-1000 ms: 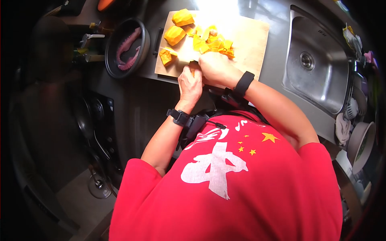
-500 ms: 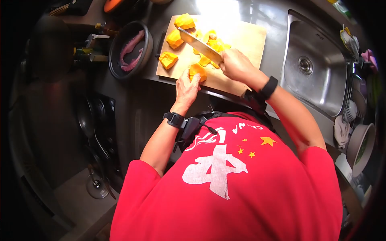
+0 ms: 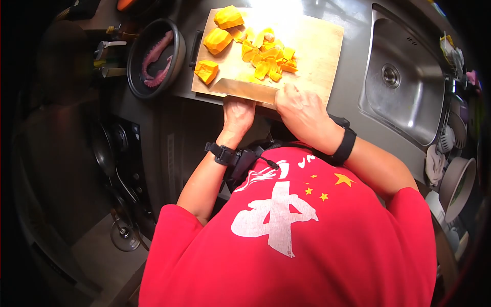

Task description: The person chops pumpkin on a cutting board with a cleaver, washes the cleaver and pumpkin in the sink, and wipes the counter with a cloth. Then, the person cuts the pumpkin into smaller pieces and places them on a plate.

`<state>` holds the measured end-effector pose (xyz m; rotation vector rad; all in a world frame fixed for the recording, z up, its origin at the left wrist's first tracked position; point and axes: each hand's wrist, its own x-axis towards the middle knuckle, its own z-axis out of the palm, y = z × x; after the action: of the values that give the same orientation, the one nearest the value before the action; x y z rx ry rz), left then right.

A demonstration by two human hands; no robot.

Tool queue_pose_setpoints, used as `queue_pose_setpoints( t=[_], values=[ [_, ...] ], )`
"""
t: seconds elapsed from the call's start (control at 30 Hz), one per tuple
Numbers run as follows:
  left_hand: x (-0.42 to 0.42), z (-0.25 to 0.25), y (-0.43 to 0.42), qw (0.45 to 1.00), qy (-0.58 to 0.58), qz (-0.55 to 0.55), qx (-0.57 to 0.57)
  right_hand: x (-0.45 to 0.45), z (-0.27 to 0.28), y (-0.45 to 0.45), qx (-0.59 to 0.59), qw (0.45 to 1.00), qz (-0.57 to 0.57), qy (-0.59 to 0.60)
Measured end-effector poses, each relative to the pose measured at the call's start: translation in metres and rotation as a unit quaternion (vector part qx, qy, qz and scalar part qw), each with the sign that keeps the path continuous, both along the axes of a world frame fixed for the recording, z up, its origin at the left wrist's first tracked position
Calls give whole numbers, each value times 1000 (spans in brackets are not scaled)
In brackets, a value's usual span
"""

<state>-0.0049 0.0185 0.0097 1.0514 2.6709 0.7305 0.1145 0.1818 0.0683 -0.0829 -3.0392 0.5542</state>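
Observation:
My right hand (image 3: 302, 110) is closed round the handle of a kitchen knife (image 3: 248, 91), whose wide blade points left along the near edge of the wooden cutting board (image 3: 314, 51). Just below the blade is my left hand (image 3: 239, 115); its fingers are hidden behind the knife and board edge, and the orange piece seen there earlier does not show. On the board's left side sit three peeled pumpkin chunks, an upper chunk (image 3: 228, 17), a middle chunk (image 3: 218, 41) and a lower chunk (image 3: 206, 71). Thin pumpkin peelings (image 3: 268, 59) lie heaped in the middle.
Left of the board stands a dark bowl (image 3: 176, 61) with pink octopus-like tentacles (image 3: 156, 56) in it. A steel sink (image 3: 409, 97) is set into the counter at right. Dishes and a pale round pot (image 3: 456, 189) stand beyond it. Bright light glares at the board's far edge.
The knife has come from over the peelings to the board's near edge, and my right hand with it. My left fingers and the pumpkin piece they held are now out of sight.

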Motion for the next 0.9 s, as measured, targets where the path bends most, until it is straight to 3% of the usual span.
queue_pose_setpoints(
  t=[0.1, 0.2, 0.27, 0.4, 0.9],
  values=[
    [1, 7, 5, 998, -49, 5, 30, -16, -9, -2, 27, 999, -16, 29],
    [4, 11, 6, 989, -95, 100, 51, -29, -19, 0, -14, 997, 0, 77],
    [9, 37, 12, 954, -245, 170, 21, -30, -10, 14, -107, 994, -20, -23],
    [12, 34, 6, 947, -259, 169, 87, -13, 1, 29, -124, 991, -14, -47],
    [7, 32, 9, 948, -267, 163, 58, -22, -13, 7, -55, 988, 31, 138]
  ],
)
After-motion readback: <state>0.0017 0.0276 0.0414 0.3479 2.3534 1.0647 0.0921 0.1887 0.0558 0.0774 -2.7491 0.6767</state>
